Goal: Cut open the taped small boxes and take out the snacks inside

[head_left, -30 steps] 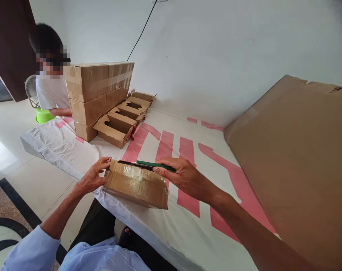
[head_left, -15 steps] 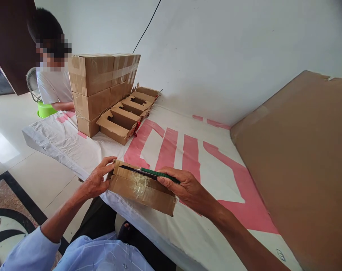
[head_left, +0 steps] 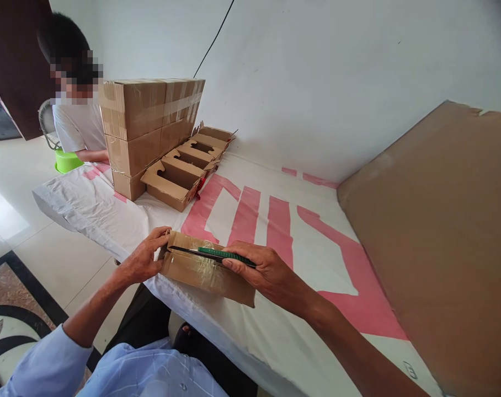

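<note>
A small taped cardboard box (head_left: pixel 209 278) rests at the near edge of the covered table, with clear tape across its middle. My left hand (head_left: pixel 149 256) grips the box's left end, fingers bent round the corner. In my right hand (head_left: pixel 254 267) is a green box cutter (head_left: pixel 228 255), its dark blade pointing left along the seam on top. The blade lies over the seam near the left end; how deep it goes cannot be made out.
Stacked taped cartons (head_left: pixel 140 110) stand at the table's far left, with several opened boxes (head_left: pixel 171 179) beside them. A large cardboard sheet (head_left: pixel 441 231) leans on the right. Another person (head_left: pixel 79 127) sits behind the stack. The table cover (head_left: pixel 308 264) is white with red print.
The box cutter has shifted left and slightly down, bringing its tip to the seam's left end. The box's right end has risen slightly. My left hand keeps its grip.
</note>
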The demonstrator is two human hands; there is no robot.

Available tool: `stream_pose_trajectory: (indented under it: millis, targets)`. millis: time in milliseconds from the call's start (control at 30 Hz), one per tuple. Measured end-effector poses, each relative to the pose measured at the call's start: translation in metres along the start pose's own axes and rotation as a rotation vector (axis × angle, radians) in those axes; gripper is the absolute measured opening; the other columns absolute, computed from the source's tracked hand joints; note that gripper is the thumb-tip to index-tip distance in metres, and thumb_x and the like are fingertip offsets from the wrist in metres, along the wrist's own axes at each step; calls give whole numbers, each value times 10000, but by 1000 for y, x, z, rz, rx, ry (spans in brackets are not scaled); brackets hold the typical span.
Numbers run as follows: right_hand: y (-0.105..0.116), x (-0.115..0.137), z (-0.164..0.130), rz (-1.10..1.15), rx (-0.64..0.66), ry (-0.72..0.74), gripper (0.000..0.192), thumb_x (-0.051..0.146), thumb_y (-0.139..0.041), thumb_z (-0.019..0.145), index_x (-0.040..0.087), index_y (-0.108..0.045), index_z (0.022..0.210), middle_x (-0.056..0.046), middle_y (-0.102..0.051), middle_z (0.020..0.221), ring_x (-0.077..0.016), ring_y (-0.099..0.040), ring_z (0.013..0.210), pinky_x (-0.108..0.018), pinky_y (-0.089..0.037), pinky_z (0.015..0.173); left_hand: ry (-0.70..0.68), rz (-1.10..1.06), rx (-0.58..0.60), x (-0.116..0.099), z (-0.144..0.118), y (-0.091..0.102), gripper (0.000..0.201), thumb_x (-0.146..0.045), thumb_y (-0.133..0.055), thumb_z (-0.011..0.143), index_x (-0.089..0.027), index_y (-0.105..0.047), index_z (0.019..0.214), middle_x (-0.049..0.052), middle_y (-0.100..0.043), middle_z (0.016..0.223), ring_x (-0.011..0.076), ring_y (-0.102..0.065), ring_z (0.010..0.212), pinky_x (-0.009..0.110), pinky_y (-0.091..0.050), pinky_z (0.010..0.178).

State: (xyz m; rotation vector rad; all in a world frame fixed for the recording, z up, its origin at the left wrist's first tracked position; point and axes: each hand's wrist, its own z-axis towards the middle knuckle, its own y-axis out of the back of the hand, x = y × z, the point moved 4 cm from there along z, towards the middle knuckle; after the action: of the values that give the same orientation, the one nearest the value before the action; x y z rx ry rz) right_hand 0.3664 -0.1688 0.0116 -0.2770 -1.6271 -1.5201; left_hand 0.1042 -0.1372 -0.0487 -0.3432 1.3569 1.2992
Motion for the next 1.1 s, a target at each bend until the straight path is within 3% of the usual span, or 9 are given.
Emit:
stream_pose_trajectory:
  millis: [200,500,767,1000,1100]
  targets:
    - [2,2,1,-68,7,29,338,460,-508,1051,247,-696,868,-32,-676,793,-197,-612,717,-337,-480,674,1,13,16,-3,4,1,647,-25,-614,749,-257,-729,1342,114,-552,1524,303,-560,1359,439,-462,1183]
    - [-1,12,10,-260,45,97,276,381,-503,1063,248,-738,1011,-62,-758,952,-228,-689,852,-350,-512,750,16,12,30,-7,9,2,685,-16,-602,688,-245,-741,1318,109,-564,1495,311,-577,1305,453,-456,1172]
    - [8,10,9,-605,62,89,233,366,-547,1053,238,-715,955,-55,-725,862,-187,-636,695,-295,-334,555,24,53,36,-4,19,2,665,-27,-619,697,-239,-733,1317,109,-595,1431,296,-590,1270,444,-486,1146]
    - [18,3,8,-754,122,66,252,351,-512,1084,217,-707,996,-41,-727,862,-173,-654,708,-279,-305,539,66,97,91,-6,29,-3,666,-37,-622,718,-236,-705,1348,100,-600,1430,289,-588,1277,442,-534,1098]
    - [23,1,3,-710,146,64,226,301,-515,1076,231,-715,997,-26,-729,838,-170,-655,702,-277,-333,567,66,100,109,-8,31,-2,660,-65,-637,743,-251,-698,1373,98,-604,1430,292,-591,1273,446,-538,1094]
